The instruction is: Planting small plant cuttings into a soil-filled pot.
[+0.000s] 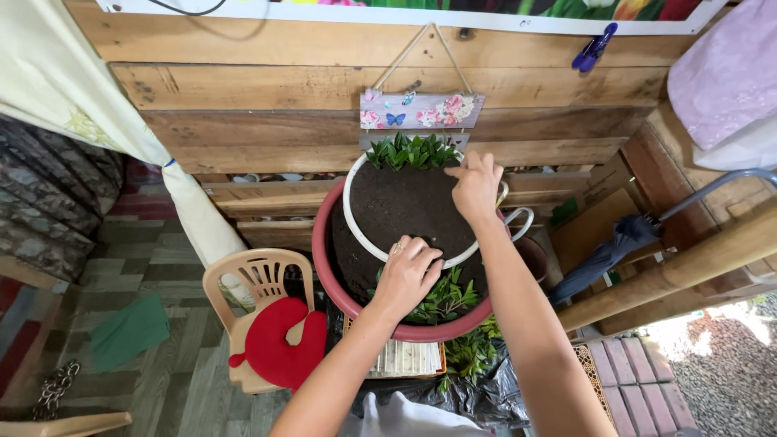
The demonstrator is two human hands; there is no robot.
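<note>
The left hand (pixel 407 275) rests on the near rim of a white round pot (pixel 353 226) filled with dark soil (pixel 405 206); its fingers curl over the edge, clenched on the rim, which seems meant to steady the pot so it does not turn or tip; the right hand (pixel 476 186) reaches to the far right side of the soil, fingers loosely bent and pointing left, the tips touching or just above the surface near a row of small green seedlings (pixel 413 152) at the far edge; whether its grip pinches anything I cannot tell, as the fingertips hide what lies under them.

The white pot sits inside a larger red basin (pixel 324 263), tilted toward the viewer; the basin likely serves to catch spilled soil, some of which lies dark along its left wall; more cut green sprigs (pixel 445 301) lie in the near part of the basin, just beside the left hand, within easy reach; further sprigs rest below on black plastic sheeting (pixel 477 396).

Behind, a wooden plank wall (pixel 243 89) carries a small hanging plaque with flowers and butterflies (pixel 421 110); to the left stands a beige plastic chair (pixel 259 279) with a red cushion (pixel 279 344); a folded dark umbrella (pixel 603 255) leans at the right.
</note>
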